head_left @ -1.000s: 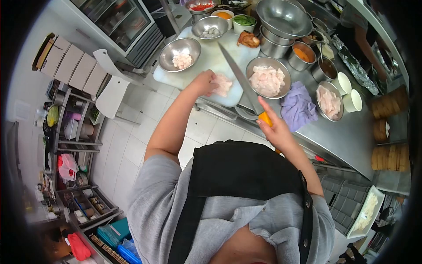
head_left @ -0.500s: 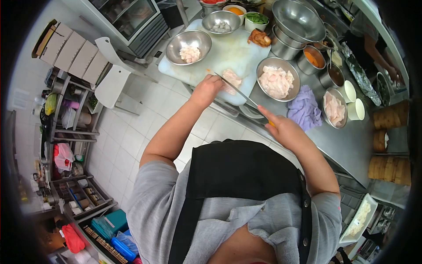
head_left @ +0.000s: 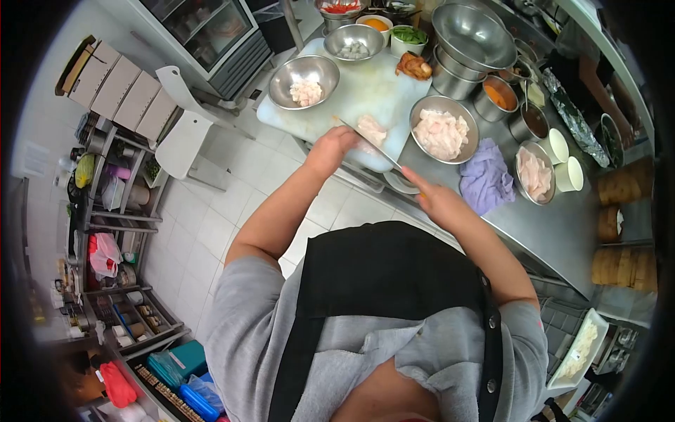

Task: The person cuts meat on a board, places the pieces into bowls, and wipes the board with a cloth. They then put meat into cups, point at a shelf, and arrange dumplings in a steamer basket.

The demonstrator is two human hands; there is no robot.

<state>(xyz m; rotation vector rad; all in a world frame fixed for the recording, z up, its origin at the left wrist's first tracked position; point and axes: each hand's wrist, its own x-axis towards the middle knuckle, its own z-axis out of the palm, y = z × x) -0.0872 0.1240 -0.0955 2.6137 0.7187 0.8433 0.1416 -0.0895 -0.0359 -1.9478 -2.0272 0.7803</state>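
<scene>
My right hand (head_left: pixel 439 204) is wrapped round the yellow-orange handle of a knife (head_left: pixel 380 150). Its long blade points up and left across the near edge of a white cutting board (head_left: pixel 285 118). On that board lies a piece of pale pink raw meat (head_left: pixel 373 128), just past the blade. Curled fingers of my left hand (head_left: pixel 332 150) press at the meat's near left side, close to the blade; what lies under the fingertips is partly hidden. A steel bowl (head_left: pixel 474 126) of sliced pale meat stands to the right of the board.
Small pale pieces fill part of a steel bowl (head_left: pixel 276 88) on the board. A browned piece of food (head_left: pixel 415 67) lies at its far right corner. A purple cloth (head_left: pixel 486 177), a smaller meat bowl (head_left: pixel 536 176) and white cups (head_left: pixel 568 174) line the steel counter. A white chair (head_left: pixel 184 141) stands left.
The knife and my right hand have shifted slightly up and left, with the blade sliding further along the meat. My left hand stays in nearly the same place.
</scene>
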